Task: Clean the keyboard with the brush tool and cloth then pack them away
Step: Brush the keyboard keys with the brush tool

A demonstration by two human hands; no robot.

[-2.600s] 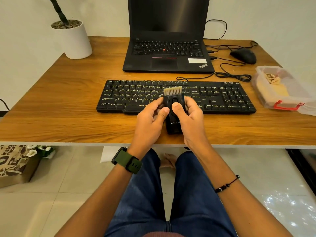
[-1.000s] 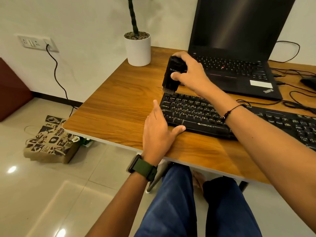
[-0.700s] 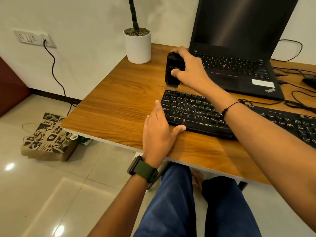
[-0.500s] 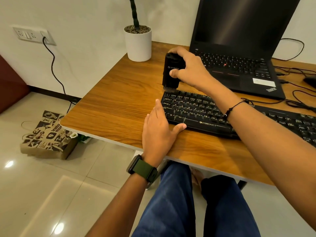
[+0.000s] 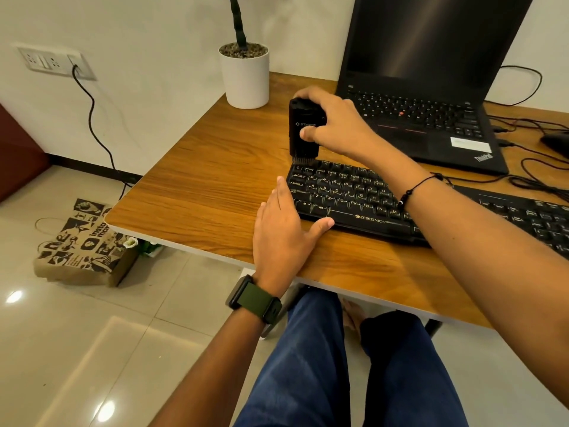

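Since half a second back: brush tool point(image 5: 303, 131) sitting about the same, bristles down at far left corner of keyboard point(image 5: 354, 195), mid-frame; view shifted only slightly. Left hand point(image 5: 284, 232) unchanged.

Surface: wooden desk point(image 5: 209, 186), warm brown grain, pale edge band, filling centre and right of frame. Glossy beige floor tiles lower left, catching light spots. White wall upper left, carrying a socket plate point(image 5: 52, 61) with black cable point(image 5: 95, 118) trailing down to floor. Printed brown paper bag point(image 5: 83, 245) lying on floor at left, under desk corner.

Materials: keyboard black plastic, white legends, flat slab. Brush tool a black boxy block, upright, short dark bristles at bottom touching keyboard's far left edge. White cylindrical pot point(image 5: 244, 77) with gravel top and dark stem, upper centre. Black laptop point(image 5: 428, 87) open, screen dark, upper right; black cables point(image 5: 529, 177) looping at right edge.

Hands: right hand point(image 5: 334, 124) gripping brush tool from the right, thumb on its front face, fingers curled over top. Left hand lying flat on desk, fingers straight, thumb spread against keyboard's near left corner; green-strapped watch point(image 5: 254, 298) on that wrist. Dark bead bracelet point(image 5: 415, 188) on right wrist.
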